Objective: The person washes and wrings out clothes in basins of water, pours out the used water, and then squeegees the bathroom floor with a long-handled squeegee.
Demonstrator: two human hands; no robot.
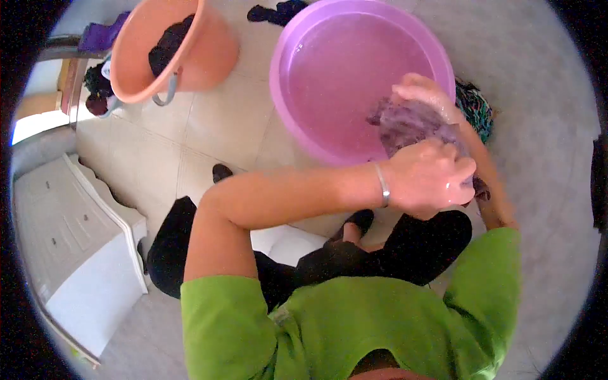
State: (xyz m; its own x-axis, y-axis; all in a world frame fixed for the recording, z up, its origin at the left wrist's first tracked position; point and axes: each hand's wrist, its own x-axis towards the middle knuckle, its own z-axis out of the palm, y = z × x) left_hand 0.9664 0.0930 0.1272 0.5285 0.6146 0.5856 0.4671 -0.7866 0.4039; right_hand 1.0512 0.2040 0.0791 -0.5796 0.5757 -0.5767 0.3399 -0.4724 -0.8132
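Observation:
A wet, purplish-grey cloth [415, 126] is bunched between my two hands, over the near right rim of a pink plastic basin [282, 88]. My left hand [430, 177], with a silver bangle at the wrist, is closed in a fist around the near end, and a dark bit of fabric pokes out beside it. My right hand [427, 98] grips the far end, its fingers curled and partly hidden by the cloth. Cloudy pinkish water [354, 69] fills the basin below.
An orange bucket [212, 57] holding dark fabric stands at upper left. Dark cloth [278, 12] lies on the tiles behind the basin. A multicoloured stringy bundle [475, 111] sits against its right side. A white cabinet [82, 234] is at left.

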